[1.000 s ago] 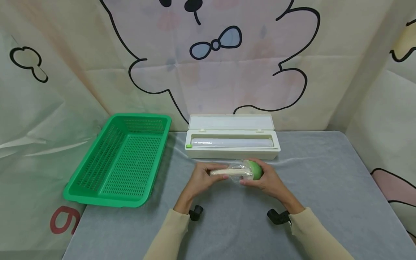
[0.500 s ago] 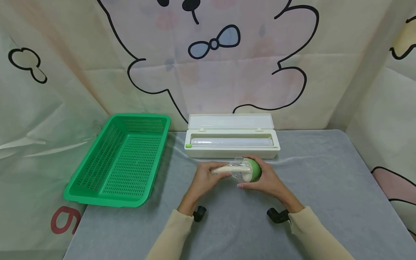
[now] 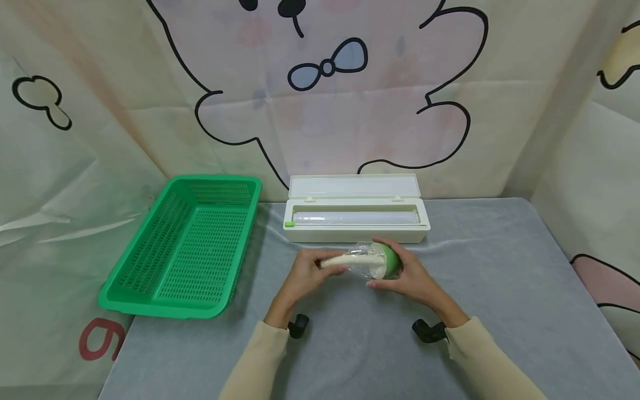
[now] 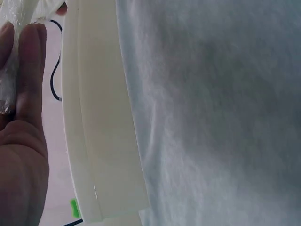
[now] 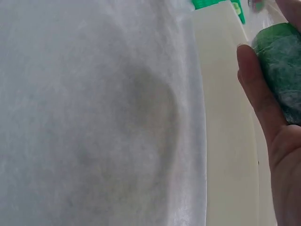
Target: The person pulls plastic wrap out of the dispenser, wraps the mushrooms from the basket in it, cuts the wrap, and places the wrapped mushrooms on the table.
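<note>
Between both hands is an object with a rounded green end [image 3: 391, 261] and a long pale handle-like part [image 3: 364, 260], covered in crinkled clear plastic film [image 4: 8, 89]. Its exact kind cannot be told. My left hand [image 3: 311, 273] pinches the tip of the pale part between thumb and fingers. My right hand [image 3: 410, 280] curls round the green end, thumb below and fingers above. In the right wrist view the wrapped green end [image 5: 281, 66] lies against the palm side of the fingers. Both hands are held above the table, just in front of the white box.
A long white box [image 3: 357, 236] with its lid raised stands at the back, a roll of clear film [image 3: 356, 218] inside and a small green slider at its left. A green perforated basket [image 3: 240, 261] sits at the left on the grey cloth-covered table [image 3: 500, 266].
The object has turned slightly, showing more of the pale face beside the green end. My left hand has shifted a little left; my right hand keeps its grip.
</note>
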`<action>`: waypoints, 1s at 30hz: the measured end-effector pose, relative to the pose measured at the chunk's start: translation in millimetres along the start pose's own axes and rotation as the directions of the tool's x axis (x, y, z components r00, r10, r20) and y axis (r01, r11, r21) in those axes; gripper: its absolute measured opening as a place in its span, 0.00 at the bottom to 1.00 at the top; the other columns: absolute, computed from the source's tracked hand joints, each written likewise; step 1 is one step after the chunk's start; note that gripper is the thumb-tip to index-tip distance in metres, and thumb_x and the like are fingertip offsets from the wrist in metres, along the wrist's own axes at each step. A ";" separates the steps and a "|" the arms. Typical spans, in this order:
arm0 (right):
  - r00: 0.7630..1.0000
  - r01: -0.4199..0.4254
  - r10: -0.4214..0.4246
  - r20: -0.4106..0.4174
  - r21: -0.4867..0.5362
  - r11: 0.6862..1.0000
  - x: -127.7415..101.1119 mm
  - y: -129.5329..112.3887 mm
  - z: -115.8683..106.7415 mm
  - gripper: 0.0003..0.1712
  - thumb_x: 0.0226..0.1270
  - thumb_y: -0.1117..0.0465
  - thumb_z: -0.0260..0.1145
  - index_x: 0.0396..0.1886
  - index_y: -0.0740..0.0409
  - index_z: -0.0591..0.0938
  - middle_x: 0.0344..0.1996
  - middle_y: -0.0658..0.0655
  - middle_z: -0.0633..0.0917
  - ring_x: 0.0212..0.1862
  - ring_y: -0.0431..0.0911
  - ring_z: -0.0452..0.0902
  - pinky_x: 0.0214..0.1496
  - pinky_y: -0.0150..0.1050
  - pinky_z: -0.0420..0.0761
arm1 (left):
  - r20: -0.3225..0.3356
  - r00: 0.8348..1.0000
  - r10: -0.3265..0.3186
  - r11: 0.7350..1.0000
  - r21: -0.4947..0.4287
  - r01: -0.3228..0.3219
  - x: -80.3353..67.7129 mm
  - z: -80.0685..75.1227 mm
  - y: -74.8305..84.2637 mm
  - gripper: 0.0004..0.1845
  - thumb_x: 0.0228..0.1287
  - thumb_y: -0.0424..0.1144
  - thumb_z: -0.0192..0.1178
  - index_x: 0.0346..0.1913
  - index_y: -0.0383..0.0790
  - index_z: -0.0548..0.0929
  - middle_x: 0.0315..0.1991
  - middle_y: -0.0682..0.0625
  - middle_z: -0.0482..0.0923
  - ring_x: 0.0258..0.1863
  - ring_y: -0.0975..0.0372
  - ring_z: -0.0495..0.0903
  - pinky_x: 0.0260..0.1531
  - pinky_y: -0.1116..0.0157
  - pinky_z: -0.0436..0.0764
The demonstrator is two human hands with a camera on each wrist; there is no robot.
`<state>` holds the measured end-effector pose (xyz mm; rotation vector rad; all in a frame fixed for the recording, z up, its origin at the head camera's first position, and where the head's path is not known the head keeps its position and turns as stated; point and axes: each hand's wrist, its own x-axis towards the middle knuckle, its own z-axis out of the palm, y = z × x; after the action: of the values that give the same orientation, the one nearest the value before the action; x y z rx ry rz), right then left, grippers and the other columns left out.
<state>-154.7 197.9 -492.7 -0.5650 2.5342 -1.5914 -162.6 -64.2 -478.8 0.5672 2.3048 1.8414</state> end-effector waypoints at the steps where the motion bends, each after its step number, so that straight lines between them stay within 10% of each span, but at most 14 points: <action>1: 1.000 0.007 -0.007 0.010 -0.009 1.000 -0.1 0.5 0.2 0.52 0.50 0.58 0.85 0.74 0.57 0.68 0.61 0.62 0.77 0.47 0.50 0.76 0.44 0.39 0.79 | 0.003 1.000 -0.006 1.000 -0.004 0.006 -0.6 -1.5 -1.1 0.17 0.59 0.32 0.73 0.52 0.35 0.89 0.48 0.43 0.87 0.36 0.63 0.87 0.33 0.67 0.84; 12: 0.994 -0.014 0.020 0.105 -0.057 0.998 -4.6 6.0 3.2 0.51 0.50 0.59 0.84 0.73 0.62 0.68 0.59 0.63 0.77 0.55 0.56 0.78 0.53 0.42 0.82 | -0.020 1.000 -0.018 0.974 0.226 0.022 -11.2 -13.1 -21.6 0.16 0.54 0.33 0.77 0.47 0.36 0.91 0.43 0.45 0.89 0.31 0.66 0.81 0.29 0.71 0.78; 30: 0.998 -0.040 0.054 0.033 -0.326 0.944 -5.0 14.2 9.0 0.49 0.48 0.55 0.85 0.68 0.68 0.73 0.60 0.68 0.80 0.58 0.61 0.78 0.56 0.57 0.78 | -0.007 1.000 -0.006 0.837 0.547 0.009 -1.3 7.6 -38.5 0.18 0.58 0.36 0.75 0.50 0.31 0.88 0.47 0.41 0.87 0.50 0.49 0.84 0.53 0.53 0.80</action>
<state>-151.2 197.5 -509.9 -0.5545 2.7736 -1.1362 -166.7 -64.8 -517.7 0.6089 2.8331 1.1466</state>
